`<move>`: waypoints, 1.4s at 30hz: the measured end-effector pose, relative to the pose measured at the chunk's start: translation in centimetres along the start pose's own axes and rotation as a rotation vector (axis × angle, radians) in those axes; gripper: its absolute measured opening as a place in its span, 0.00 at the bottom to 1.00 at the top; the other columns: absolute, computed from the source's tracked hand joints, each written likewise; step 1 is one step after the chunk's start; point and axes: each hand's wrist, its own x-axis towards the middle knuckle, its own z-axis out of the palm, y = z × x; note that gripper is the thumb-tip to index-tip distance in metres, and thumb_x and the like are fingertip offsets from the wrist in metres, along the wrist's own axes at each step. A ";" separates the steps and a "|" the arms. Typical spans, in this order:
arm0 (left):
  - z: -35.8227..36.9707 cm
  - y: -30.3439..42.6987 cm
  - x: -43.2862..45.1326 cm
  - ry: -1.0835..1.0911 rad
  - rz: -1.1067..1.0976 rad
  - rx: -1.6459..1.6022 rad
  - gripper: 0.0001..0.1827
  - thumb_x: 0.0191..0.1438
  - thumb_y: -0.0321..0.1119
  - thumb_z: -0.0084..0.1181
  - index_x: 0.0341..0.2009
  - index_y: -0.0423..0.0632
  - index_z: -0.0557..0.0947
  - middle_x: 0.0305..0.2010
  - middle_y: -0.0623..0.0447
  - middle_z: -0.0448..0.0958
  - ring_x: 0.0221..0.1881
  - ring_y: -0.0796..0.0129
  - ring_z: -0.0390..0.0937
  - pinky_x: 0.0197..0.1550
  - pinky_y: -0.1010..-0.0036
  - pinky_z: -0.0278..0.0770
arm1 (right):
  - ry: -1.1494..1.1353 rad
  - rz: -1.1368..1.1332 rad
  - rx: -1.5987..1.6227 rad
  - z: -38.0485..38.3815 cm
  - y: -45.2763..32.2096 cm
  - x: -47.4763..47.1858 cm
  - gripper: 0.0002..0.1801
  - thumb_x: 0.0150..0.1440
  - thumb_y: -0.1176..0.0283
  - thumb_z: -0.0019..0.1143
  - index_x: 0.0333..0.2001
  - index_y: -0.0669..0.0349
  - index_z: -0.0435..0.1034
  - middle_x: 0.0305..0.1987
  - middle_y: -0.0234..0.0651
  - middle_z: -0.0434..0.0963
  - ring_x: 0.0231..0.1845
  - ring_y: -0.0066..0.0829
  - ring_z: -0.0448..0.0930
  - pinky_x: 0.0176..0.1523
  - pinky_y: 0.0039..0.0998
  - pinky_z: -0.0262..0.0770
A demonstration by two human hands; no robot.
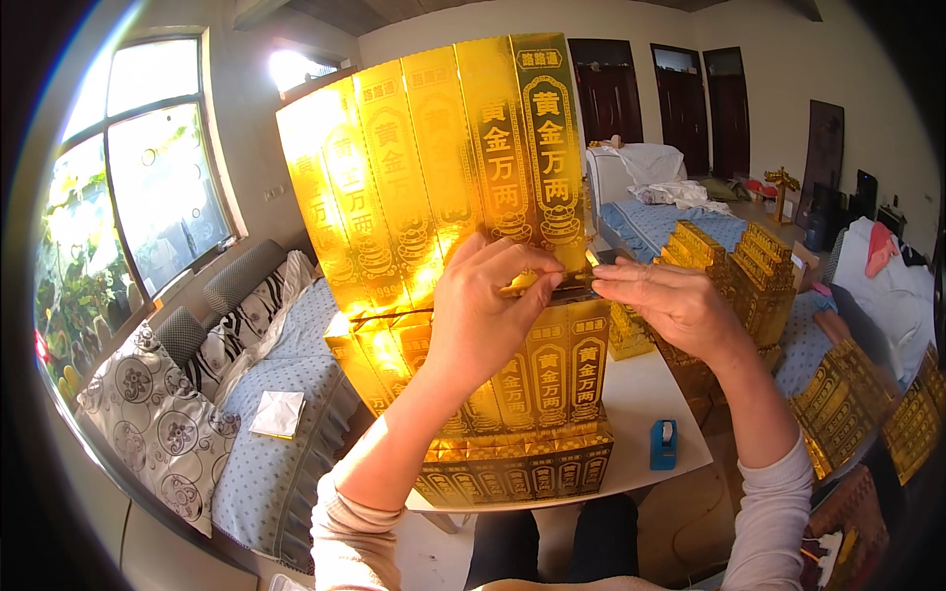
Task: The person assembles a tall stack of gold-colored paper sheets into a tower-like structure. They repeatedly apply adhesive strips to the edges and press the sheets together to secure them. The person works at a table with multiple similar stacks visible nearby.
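Observation:
A tall gold foil paper panel (432, 170) stands upright before me, creased into several strips that bear printed characters. It rises from a stepped gold foil box (550, 373). My left hand (495, 292) is in front of the seam between panel and box. Its thumb and index fingertip nearly meet by the panel's lower right corner; whether something thin is between them I cannot tell. My right hand (669, 303) is at the same corner from the right, fingers straight and close together. Its thumb is mostly hidden, and any hold is unclear.
The box stands on a small white table (658, 384), with a blue tape dispenser (663, 445) at its right. Behind my right arm are more gold foil stacks (761, 284). A sofa with a blue cover (284, 473) runs along the left, a white square packet (277, 412) on it.

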 end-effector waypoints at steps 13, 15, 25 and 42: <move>0.0 -0.1 -0.9 -0.003 0.018 0.071 0.06 0.51 0.26 0.71 0.35 0.49 0.88 0.36 0.55 0.84 0.37 0.55 0.77 0.41 0.62 0.76 | -0.060 -0.012 -0.135 -0.9 -0.8 0.9 0.14 0.57 0.81 0.67 0.48 0.63 0.84 0.48 0.42 0.88 0.49 0.38 0.90 0.52 0.35 0.88; 0.1 -0.1 -0.9 -0.006 0.015 0.071 0.07 0.51 0.26 0.71 0.35 0.49 0.88 0.35 0.55 0.84 0.37 0.55 0.77 0.41 0.62 0.76 | -0.066 0.022 -0.106 -0.9 -0.8 0.9 0.14 0.57 0.81 0.67 0.48 0.64 0.84 0.47 0.42 0.88 0.48 0.38 0.90 0.51 0.34 0.89; -0.5 -0.2 -0.6 -0.007 0.088 0.132 0.08 0.51 0.25 0.70 0.37 0.50 0.89 0.34 0.56 0.83 0.34 0.56 0.74 0.39 0.63 0.75 | -0.081 0.126 -0.045 -1.0 -0.9 1.0 0.14 0.58 0.82 0.66 0.49 0.62 0.83 0.45 0.43 0.88 0.44 0.40 0.90 0.47 0.34 0.88; -1.8 -0.3 0.5 -0.045 0.360 0.298 0.08 0.52 0.29 0.69 0.39 0.51 0.89 0.34 0.56 0.80 0.37 0.58 0.75 0.40 0.64 0.74 | -0.140 0.456 0.058 -0.7 -1.3 2.9 0.10 0.62 0.70 0.66 0.45 0.60 0.74 0.37 0.44 0.85 0.39 0.50 0.86 0.40 0.43 0.79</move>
